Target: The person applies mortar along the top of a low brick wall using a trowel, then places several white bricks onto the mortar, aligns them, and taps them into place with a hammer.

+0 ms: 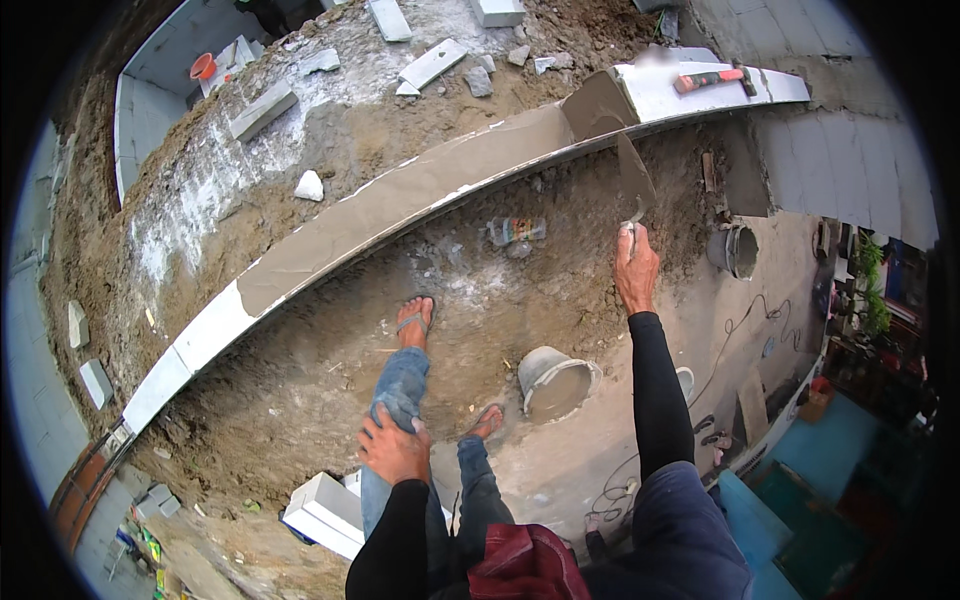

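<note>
My right hand is closed round the handle of a trowel. The trowel's blade points away from me, its tip at the near edge of a low wall of white blocks. Grey wet mortar coats the middle stretch of the wall's top. Toward the right end, the end face of a white block is covered with mortar too. My left hand rests on my left knee with its fingers spread, holding nothing. A hammer with a red handle lies on the wall top at the right.
A bucket of mortar stands right of my feet, another bucket farther right. A plastic bottle lies on the dirt before the wall. White blocks sit at lower left; block pieces lie beyond the wall. A cable crosses the right floor.
</note>
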The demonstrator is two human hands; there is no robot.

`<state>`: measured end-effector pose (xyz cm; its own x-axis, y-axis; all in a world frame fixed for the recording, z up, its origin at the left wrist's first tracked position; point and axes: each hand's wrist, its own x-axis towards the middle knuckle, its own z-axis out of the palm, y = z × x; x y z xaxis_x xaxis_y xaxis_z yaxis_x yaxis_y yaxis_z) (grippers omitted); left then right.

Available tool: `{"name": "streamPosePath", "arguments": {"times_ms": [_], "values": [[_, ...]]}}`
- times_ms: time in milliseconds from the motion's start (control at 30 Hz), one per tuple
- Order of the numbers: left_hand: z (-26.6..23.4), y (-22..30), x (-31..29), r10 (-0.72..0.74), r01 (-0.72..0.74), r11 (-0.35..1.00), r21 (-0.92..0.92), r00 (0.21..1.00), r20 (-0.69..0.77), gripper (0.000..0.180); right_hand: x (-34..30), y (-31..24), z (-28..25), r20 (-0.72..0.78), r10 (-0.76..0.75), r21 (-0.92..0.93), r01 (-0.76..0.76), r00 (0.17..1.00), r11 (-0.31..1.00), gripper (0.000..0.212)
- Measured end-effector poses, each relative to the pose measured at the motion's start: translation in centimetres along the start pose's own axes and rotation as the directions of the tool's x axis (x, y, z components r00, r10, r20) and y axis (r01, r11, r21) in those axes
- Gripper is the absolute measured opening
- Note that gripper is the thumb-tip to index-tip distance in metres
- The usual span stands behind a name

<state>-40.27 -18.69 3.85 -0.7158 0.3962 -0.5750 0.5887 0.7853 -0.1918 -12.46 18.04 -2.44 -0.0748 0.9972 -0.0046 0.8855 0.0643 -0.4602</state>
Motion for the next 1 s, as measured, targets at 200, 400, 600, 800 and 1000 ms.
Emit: {"name": "streamPosePath", "arguments": {"times_ms": [200,400,600,800,1000], "values": [[0.1,0.6,-0.1,0.034,-0.034,0.999,-0.011,0.999,-0.015,0.073,1.8,-2.3,3.3,0.04,-0.099,-0.27,0.106,0.994,0.957,0.038],[0.1,-0.2,0.0,0.006,-0.006,0.999,-0.04,1.0,-0.005,0.072,1.0,-5.0,0.6,-0.121,-0.019,-0.209,-0.007,0.992,0.978,0.037],[0.5,-0.3,0.0,0.02,-0.02,0.999,-0.039,1.0,-0.007,0.073,-0.7,-4.5,0.4,-0.074,-0.044,-0.18,0.03,0.996,0.983,0.036],[0.7,0.1,-0.3,0.055,-0.055,0.998,-0.028,0.998,-0.023,0.072,8.0,-7.9,0.8,-0.127,-0.066,-0.087,0.055,0.99,0.995,0.034],[0.7,0.1,-0.3,0.036,-0.036,0.999,-0.021,0.999,-0.009,0.072,5.9,-7.8,0.9,-0.107,0.037,0.164,-0.019,0.994,0.986,0.036]]}}
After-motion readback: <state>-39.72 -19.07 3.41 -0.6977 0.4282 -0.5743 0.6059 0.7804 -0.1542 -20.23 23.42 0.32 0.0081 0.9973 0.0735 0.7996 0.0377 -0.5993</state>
